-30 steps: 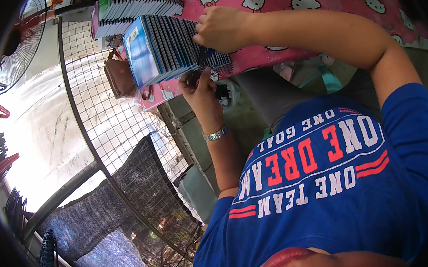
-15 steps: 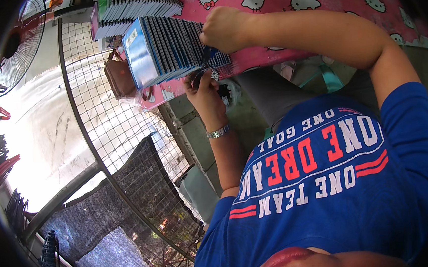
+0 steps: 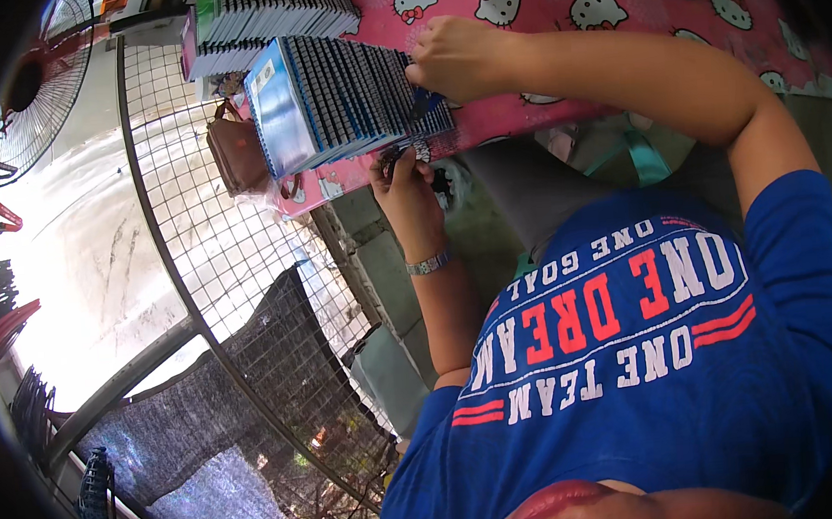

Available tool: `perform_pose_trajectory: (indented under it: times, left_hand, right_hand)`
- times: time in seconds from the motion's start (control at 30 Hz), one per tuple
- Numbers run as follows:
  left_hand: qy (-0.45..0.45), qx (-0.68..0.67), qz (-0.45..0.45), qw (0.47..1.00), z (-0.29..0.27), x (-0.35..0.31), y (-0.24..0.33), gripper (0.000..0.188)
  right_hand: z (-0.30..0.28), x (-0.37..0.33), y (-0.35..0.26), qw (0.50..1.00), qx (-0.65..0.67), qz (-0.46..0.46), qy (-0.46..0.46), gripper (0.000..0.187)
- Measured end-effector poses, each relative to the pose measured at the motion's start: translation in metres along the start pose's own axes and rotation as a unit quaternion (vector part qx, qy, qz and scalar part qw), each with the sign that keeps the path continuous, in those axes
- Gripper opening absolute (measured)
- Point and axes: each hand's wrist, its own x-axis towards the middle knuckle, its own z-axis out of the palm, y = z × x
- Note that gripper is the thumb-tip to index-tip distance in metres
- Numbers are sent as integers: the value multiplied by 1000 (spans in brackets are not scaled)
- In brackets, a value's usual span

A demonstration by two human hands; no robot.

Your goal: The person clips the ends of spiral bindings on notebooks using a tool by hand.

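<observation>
In the head view, the right hand (image 3: 460, 61) is farther along the row of spiral-bound notebooks (image 3: 351, 95) on the pink surface (image 3: 512, 113) than a second ago, fingers curled, its grip's contents unclear. The left hand (image 3: 410, 200), also shifted rightward, closes on a dark object (image 3: 391, 160).

Head-worn fisheye; steeply downward; close above blue shirt (image 3: 624, 341), farther from pink tablecloth (image 3: 648, 12)
</observation>
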Motion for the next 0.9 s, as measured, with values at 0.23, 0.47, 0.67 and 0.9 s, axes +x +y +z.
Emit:
perform_pose_trajectory:
  times: [0.23, 0.47, 0.67, 0.9]
  left_hand:
    - [-4, 82, 19, 996, 6, 1, -12, 25]
    - [-5, 9, -1, 1000, 3, 2, -9, 33]
    - [25, 96, 13, 995, 4, 3, -20, 27]
    - [7, 16, -4, 1000, 3, 6, -22, 31]
  right_hand:
    - [3, 4, -10, 997, -30, -54, 43, 14]
    - [18, -8, 7, 997, -9, -28, 68, 13]
    - [8, 4, -9, 999, 9, -21, -42, 13]
    - [30, -13, 7, 987, -45, -59, 142, 13]
